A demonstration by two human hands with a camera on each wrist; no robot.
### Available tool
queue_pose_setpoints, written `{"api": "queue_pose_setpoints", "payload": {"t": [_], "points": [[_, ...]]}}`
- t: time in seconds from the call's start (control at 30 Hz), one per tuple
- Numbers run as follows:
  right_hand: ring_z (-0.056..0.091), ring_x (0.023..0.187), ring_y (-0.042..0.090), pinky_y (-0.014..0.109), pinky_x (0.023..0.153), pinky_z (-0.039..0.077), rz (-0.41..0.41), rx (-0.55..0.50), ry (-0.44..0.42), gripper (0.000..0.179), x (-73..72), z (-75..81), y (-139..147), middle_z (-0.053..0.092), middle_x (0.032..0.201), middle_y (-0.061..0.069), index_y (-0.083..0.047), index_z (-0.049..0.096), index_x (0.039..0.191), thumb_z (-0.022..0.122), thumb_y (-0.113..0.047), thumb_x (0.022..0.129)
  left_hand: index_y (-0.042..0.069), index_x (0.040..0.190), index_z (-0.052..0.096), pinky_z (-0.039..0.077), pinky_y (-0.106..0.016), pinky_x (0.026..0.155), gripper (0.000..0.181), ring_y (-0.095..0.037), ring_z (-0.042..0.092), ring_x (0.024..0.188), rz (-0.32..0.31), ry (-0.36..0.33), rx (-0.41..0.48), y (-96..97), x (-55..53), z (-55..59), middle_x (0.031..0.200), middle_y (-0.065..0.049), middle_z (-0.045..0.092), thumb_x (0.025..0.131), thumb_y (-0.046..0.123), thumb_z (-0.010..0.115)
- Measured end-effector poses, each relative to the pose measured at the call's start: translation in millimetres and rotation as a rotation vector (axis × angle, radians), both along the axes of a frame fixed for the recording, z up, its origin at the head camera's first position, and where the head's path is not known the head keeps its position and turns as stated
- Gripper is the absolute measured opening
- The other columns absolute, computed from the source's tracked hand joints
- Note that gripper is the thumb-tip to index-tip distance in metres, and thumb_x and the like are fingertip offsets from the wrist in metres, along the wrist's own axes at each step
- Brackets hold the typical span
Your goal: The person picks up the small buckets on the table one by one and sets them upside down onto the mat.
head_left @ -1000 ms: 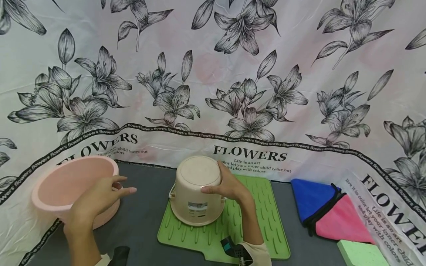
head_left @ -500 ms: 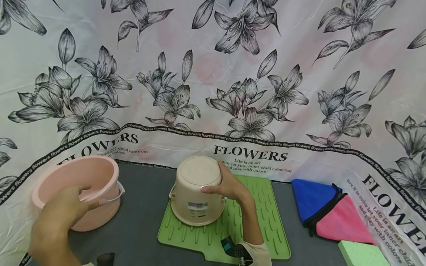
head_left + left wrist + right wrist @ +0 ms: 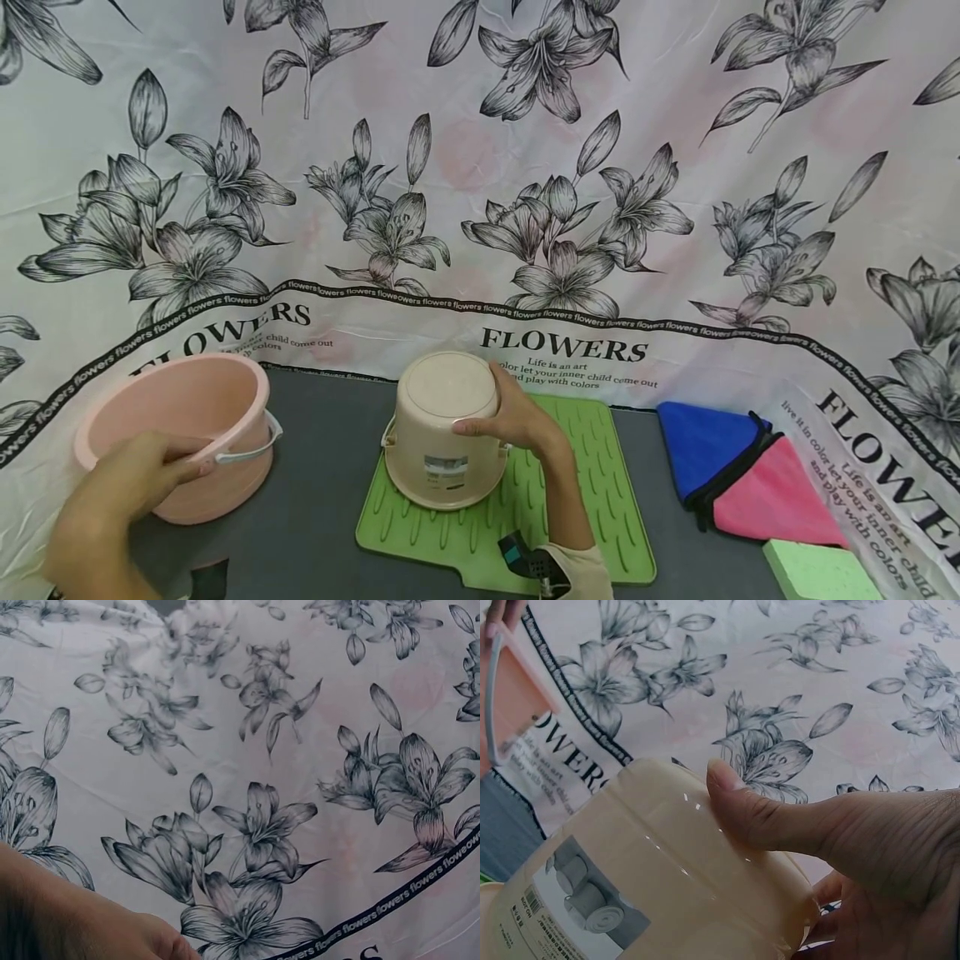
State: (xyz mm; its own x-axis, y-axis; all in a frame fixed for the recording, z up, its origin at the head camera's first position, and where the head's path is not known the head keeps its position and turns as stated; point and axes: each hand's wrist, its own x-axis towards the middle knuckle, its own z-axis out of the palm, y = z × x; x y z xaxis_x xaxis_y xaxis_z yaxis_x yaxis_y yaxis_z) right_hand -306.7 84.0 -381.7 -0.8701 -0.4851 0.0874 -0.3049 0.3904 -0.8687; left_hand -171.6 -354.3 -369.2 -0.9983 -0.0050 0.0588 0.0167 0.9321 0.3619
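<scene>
A pink bucket [image 3: 221, 487] with a pale handle [image 3: 251, 450] stands at the left, its mouth up and tilted toward me. My left hand [image 3: 123, 483] pinches its near rim, fingers inside and thumb outside. The left wrist view shows only part of that hand [image 3: 90, 926]; the bucket is out of sight there. A cream bucket [image 3: 442, 417] rests upside down on a green ridged mat [image 3: 577, 517], a label on its side. My right hand [image 3: 517, 421] grips it near its upturned base. In the right wrist view the thumb [image 3: 761, 817] presses its wall.
Right of the mat lie a blue cloth piece [image 3: 705, 454] and a pink one [image 3: 772, 492] with black edging between them. A light green block [image 3: 821, 571] sits at the lower right. A flower-printed sheet [image 3: 480, 208] hangs behind the dark grey tabletop [image 3: 322, 467].
My left hand has moved left and down from in front of the pink bucket and taken hold of its rim. My right hand and the cream bucket have stayed put.
</scene>
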Motion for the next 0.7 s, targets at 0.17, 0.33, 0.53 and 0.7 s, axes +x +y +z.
{"api": "queue_pose_setpoints", "payload": {"t": [0.17, 0.33, 0.53, 0.7], "points": [[0.053, 0.14, 0.039, 0.061, 0.121, 0.042, 0.004, 0.005, 0.0, 0.103, 0.1, 0.9, 0.7, 0.051, 0.149, 0.021, -0.005, 0.032, 0.159, 0.092, -0.03, 0.08, 0.003, 0.094, 0.082, 0.049, -0.03, 0.066, 0.018, -0.008, 0.057, 0.074, -0.083, 0.02, 0.033, 14.5, -8.5, 1.1, 0.081, -0.007, 0.074, 0.098, 0.019, 0.074], [0.052, 0.14, 0.039, 0.061, 0.122, 0.041, 0.005, 0.004, -0.006, 0.104, 0.4, 1.2, 0.8, 0.051, 0.15, 0.021, -0.004, 0.031, 0.16, 0.092, -0.03, 0.08, 0.007, 0.094, 0.081, 0.043, -0.02, 0.063, 0.011, 0.003, 0.048, 0.07, -0.204, 0.063, 0.12, 25.8, -19.9, -1.8, 0.08, 0.003, 0.072, 0.096, 0.017, 0.076], [0.051, 0.141, 0.038, 0.061, 0.122, 0.04, 0.018, -0.009, -0.01, 0.104, 0.7, 0.4, 0.8, 0.05, 0.151, 0.02, -0.006, 0.031, 0.16, 0.092, -0.031, 0.081, 0.004, 0.111, 0.08, 0.052, -0.023, 0.07, 0.02, 0.0, 0.06, 0.083, -0.288, 0.116, 0.137, 47.4, -36.3, -1.7, 0.097, -0.002, 0.08, 0.092, 0.011, 0.078], [0.052, 0.141, 0.039, 0.061, 0.122, 0.04, 0.031, -0.019, -0.007, 0.104, 0.4, 0.0, 1.5, 0.05, 0.151, 0.02, -0.006, 0.03, 0.161, 0.092, -0.031, 0.08, 0.002, 0.099, 0.076, 0.039, -0.023, 0.059, 0.015, -0.006, 0.048, 0.068, -0.251, 0.062, 0.168, 69.3, -42.2, 3.3, 0.076, 0.003, 0.062, 0.09, 0.014, 0.081]]}}
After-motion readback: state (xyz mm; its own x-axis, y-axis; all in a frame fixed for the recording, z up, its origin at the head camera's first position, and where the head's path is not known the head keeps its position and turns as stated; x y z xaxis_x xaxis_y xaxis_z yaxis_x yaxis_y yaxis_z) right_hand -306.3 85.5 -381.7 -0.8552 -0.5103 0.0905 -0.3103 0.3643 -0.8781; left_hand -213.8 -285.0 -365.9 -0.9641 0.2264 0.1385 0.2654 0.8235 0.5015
